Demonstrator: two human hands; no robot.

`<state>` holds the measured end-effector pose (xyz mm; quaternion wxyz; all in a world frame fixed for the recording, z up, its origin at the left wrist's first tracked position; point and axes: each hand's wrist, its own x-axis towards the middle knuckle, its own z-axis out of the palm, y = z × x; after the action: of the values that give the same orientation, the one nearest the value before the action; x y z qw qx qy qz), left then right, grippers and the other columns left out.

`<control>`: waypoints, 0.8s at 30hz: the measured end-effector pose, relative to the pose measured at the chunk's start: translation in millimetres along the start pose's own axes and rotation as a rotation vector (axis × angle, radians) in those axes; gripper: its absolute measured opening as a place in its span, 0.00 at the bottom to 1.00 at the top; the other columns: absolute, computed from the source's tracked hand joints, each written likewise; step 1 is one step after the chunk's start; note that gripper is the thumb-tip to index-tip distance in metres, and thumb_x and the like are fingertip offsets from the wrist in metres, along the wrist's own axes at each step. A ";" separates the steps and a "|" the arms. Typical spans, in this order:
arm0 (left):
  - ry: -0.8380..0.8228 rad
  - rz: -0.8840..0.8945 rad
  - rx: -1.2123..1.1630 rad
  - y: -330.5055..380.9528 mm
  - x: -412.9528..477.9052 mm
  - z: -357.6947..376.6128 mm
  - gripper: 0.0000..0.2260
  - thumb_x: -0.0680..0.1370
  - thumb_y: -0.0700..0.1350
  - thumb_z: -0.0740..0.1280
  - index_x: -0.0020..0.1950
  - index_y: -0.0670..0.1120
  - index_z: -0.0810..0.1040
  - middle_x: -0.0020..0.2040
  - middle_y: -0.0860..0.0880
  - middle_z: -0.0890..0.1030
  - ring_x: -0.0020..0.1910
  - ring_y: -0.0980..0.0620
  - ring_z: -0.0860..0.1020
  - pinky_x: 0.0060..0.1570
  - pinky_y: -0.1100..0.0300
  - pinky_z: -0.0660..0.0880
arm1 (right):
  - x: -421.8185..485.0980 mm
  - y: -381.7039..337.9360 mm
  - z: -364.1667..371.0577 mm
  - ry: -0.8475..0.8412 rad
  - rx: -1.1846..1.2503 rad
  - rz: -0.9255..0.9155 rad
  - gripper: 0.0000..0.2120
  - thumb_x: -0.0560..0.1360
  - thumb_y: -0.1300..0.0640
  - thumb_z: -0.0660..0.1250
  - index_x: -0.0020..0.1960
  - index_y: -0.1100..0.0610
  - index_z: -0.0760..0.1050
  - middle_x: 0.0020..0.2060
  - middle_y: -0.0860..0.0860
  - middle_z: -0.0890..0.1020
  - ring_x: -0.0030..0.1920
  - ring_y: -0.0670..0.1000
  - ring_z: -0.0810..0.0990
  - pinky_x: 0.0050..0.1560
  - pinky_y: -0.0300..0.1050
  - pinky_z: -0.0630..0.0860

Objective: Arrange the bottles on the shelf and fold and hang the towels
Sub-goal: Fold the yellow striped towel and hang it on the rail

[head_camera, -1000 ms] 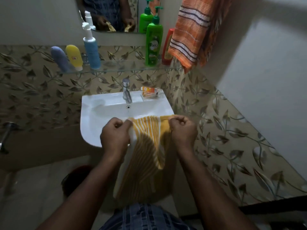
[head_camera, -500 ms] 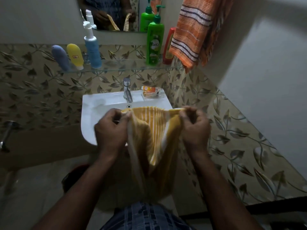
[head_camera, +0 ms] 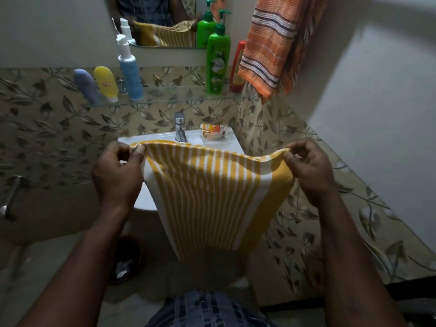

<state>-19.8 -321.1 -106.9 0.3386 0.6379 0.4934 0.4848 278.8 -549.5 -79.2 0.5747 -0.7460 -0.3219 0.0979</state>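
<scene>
A yellow and white striped towel (head_camera: pixel 212 194) hangs spread flat in front of the sink. My left hand (head_camera: pixel 118 171) pinches its top left corner and my right hand (head_camera: pixel 309 166) pinches its top right corner. An orange striped towel (head_camera: pixel 271 46) hangs at the upper right. On the glass shelf (head_camera: pixel 174 96) stand a green pump bottle (head_camera: pixel 217 57), a red bottle (head_camera: pixel 237 67), a blue and white spray bottle (head_camera: pixel 128 72), a yellow tube (head_camera: pixel 106 83) and a blue tube (head_camera: pixel 86 87).
A white sink (head_camera: pixel 146 140) with a chrome tap (head_camera: pixel 180 127) sits below the shelf, with a small orange box (head_camera: pixel 212 129) on its rim. A mirror (head_camera: pixel 165 20) hangs above. A leaf-patterned tiled wall runs along the right. A metal fitting (head_camera: pixel 11 197) sticks out at left.
Both hands have moved apart and upward, and the bunched towel has been stretched out wide and flat between them.
</scene>
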 end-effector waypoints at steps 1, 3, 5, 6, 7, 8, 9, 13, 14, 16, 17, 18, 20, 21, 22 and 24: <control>-0.010 -0.011 -0.009 3.1 5.1 1.9 0.13 0.77 0.57 0.72 0.43 0.48 0.77 0.38 0.50 0.80 0.40 0.46 0.80 0.45 0.46 0.80 | 4.9 -0.3 -0.7 -0.019 0.068 0.026 0.06 0.81 0.64 0.70 0.52 0.53 0.78 0.47 0.52 0.82 0.44 0.48 0.81 0.41 0.40 0.79; -0.039 -0.068 0.007 11.2 9.9 11.8 0.11 0.78 0.52 0.73 0.44 0.45 0.79 0.39 0.49 0.80 0.40 0.49 0.77 0.47 0.45 0.78 | 17.7 4.8 13.5 0.070 -0.024 0.103 0.04 0.80 0.62 0.71 0.53 0.55 0.79 0.48 0.52 0.83 0.47 0.50 0.82 0.46 0.44 0.80; -0.047 -0.092 0.057 19.6 5.0 24.1 0.11 0.79 0.49 0.72 0.43 0.43 0.78 0.38 0.48 0.79 0.40 0.47 0.76 0.44 0.46 0.75 | 20.6 14.0 36.6 0.222 -0.154 0.166 0.04 0.79 0.60 0.72 0.54 0.56 0.80 0.49 0.50 0.83 0.52 0.52 0.82 0.54 0.47 0.80; -0.046 -0.093 0.073 23.5 1.7 29.0 0.12 0.80 0.49 0.72 0.43 0.44 0.77 0.37 0.49 0.78 0.40 0.46 0.76 0.42 0.49 0.74 | 19.7 16.4 46.5 0.279 -0.141 0.182 0.05 0.78 0.59 0.73 0.54 0.56 0.80 0.49 0.49 0.83 0.52 0.52 0.82 0.55 0.47 0.79; -0.040 -0.101 0.068 24.6 -2.3 32.1 0.12 0.80 0.50 0.71 0.42 0.45 0.76 0.36 0.50 0.78 0.40 0.45 0.77 0.42 0.51 0.73 | 17.4 17.0 53.0 0.334 -0.109 0.196 0.05 0.78 0.59 0.72 0.54 0.56 0.80 0.48 0.49 0.82 0.52 0.52 0.81 0.54 0.47 0.78; -0.038 -0.132 0.045 21.9 -4.6 33.7 0.12 0.79 0.52 0.71 0.42 0.46 0.76 0.36 0.50 0.78 0.40 0.43 0.78 0.42 0.50 0.76 | 14.8 18.0 56.6 0.394 -0.096 0.214 0.05 0.79 0.59 0.72 0.54 0.56 0.80 0.48 0.49 0.82 0.51 0.52 0.82 0.53 0.45 0.77; -0.038 -0.176 0.007 18.0 -5.8 34.3 0.13 0.78 0.55 0.71 0.41 0.48 0.76 0.37 0.50 0.79 0.41 0.42 0.81 0.44 0.46 0.80 | 11.5 18.8 57.8 0.443 -0.102 0.228 0.05 0.79 0.58 0.72 0.54 0.57 0.80 0.48 0.49 0.82 0.51 0.54 0.82 0.52 0.44 0.76; -0.056 -0.300 -0.133 2.1 -12.3 34.7 0.15 0.71 0.64 0.69 0.40 0.53 0.77 0.40 0.46 0.84 0.41 0.41 0.86 0.43 0.38 0.85 | -7.9 11.5 65.4 0.492 -0.093 0.245 0.05 0.80 0.57 0.71 0.55 0.57 0.79 0.47 0.48 0.82 0.50 0.53 0.81 0.51 0.44 0.74; -0.080 -0.314 -0.159 4.9 -18.7 36.6 0.15 0.72 0.63 0.69 0.40 0.52 0.78 0.40 0.45 0.84 0.40 0.41 0.87 0.42 0.38 0.85 | -14.1 7.6 69.2 0.483 -0.083 0.239 0.05 0.80 0.57 0.71 0.55 0.56 0.79 0.47 0.48 0.82 0.49 0.52 0.81 0.50 0.43 0.74; -0.131 -0.305 -0.171 17.0 -35.3 39.8 0.13 0.73 0.62 0.69 0.40 0.53 0.78 0.40 0.45 0.84 0.40 0.40 0.86 0.42 0.38 0.85 | -27.5 2.8 81.5 0.448 -0.061 0.212 0.04 0.81 0.57 0.71 0.55 0.55 0.79 0.46 0.46 0.82 0.48 0.49 0.80 0.47 0.41 0.74; -0.157 -0.301 -0.171 22.8 -44.6 43.0 0.13 0.73 0.63 0.69 0.40 0.54 0.77 0.39 0.46 0.83 0.40 0.40 0.86 0.43 0.37 0.84 | -34.2 -1.4 86.1 0.421 -0.051 0.187 0.03 0.81 0.57 0.71 0.54 0.54 0.78 0.45 0.45 0.81 0.46 0.46 0.80 0.45 0.36 0.74; -0.186 -0.303 -0.178 28.3 -54.3 46.0 0.12 0.74 0.62 0.70 0.40 0.54 0.77 0.39 0.46 0.83 0.40 0.40 0.86 0.44 0.36 0.84 | -40.1 -5.6 91.1 0.393 -0.042 0.162 0.03 0.80 0.58 0.71 0.53 0.53 0.78 0.44 0.43 0.80 0.45 0.45 0.79 0.42 0.29 0.72; -0.239 -0.300 -0.185 37.5 -71.8 53.2 0.11 0.77 0.58 0.70 0.40 0.54 0.76 0.39 0.48 0.83 0.40 0.42 0.86 0.43 0.37 0.84 | -50.1 -14.0 101.9 0.338 -0.030 0.119 0.05 0.80 0.59 0.72 0.52 0.52 0.77 0.43 0.41 0.79 0.44 0.42 0.78 0.40 0.24 0.69; -0.253 -0.280 -0.170 41.7 -78.6 57.0 0.10 0.78 0.57 0.70 0.41 0.54 0.76 0.39 0.48 0.83 0.41 0.42 0.86 0.43 0.37 0.84 | -55.1 -17.6 107.3 0.305 -0.029 0.107 0.05 0.80 0.59 0.72 0.52 0.51 0.76 0.43 0.40 0.79 0.44 0.40 0.78 0.40 0.24 0.69; -0.267 -0.245 -0.145 45.1 -83.7 60.5 0.10 0.79 0.56 0.70 0.41 0.53 0.76 0.40 0.48 0.83 0.42 0.43 0.85 0.42 0.38 0.84 | -59.7 -20.0 112.6 0.275 -0.030 0.096 0.05 0.80 0.59 0.72 0.52 0.51 0.76 0.43 0.40 0.79 0.44 0.38 0.77 0.40 0.24 0.70; -0.276 -0.156 -0.087 48.4 -91.8 65.7 0.11 0.82 0.52 0.70 0.42 0.51 0.75 0.39 0.49 0.81 0.40 0.47 0.83 0.40 0.44 0.83 | -68.1 -22.8 119.7 0.231 -0.054 0.084 0.05 0.80 0.57 0.71 0.53 0.50 0.77 0.43 0.39 0.79 0.43 0.35 0.77 0.41 0.30 0.72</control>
<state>53.4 -419.7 -108.7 0.4670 0.6428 0.4689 0.3857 155.9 -491.7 -111.8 0.5832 -0.7802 -0.2245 0.0265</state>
